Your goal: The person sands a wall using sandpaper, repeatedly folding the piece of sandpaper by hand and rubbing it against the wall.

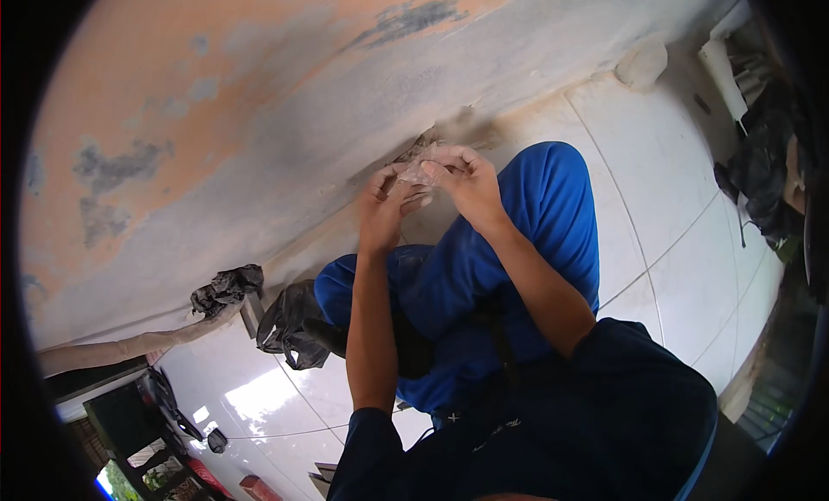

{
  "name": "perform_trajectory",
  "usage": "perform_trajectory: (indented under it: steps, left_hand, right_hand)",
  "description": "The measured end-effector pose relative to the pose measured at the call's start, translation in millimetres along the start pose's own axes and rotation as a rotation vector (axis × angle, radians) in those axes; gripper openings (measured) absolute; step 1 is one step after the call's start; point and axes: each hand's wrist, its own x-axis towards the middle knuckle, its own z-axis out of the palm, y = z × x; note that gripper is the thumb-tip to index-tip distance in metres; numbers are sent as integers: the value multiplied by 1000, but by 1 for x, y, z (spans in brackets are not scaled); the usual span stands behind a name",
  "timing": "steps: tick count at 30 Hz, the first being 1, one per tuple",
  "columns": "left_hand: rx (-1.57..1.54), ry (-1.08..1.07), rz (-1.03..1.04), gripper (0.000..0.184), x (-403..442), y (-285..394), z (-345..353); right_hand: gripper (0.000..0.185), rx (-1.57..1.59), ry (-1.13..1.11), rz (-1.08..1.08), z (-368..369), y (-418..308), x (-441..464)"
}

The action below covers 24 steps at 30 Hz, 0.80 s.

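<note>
Near the foot of the wall (259, 147), the left hand (384, 207) and right hand (471, 186) pinched a crumpled clear plastic piece (414, 174), partly hidden by their grip, its full shape hard to discern.

The plastic (414, 174) sits between left hand (386, 200) and right hand (473, 188), before the wall (285, 130) (bag (289, 321) to the left).
</note>
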Motion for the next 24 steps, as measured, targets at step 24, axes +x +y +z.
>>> perform_trajectory:
  steps: [24]
  left_hand:
    - [-598,12,94,32,-2,-15,12]
  right_hand:
    - [18,428,-114,298,-11,-15,5]
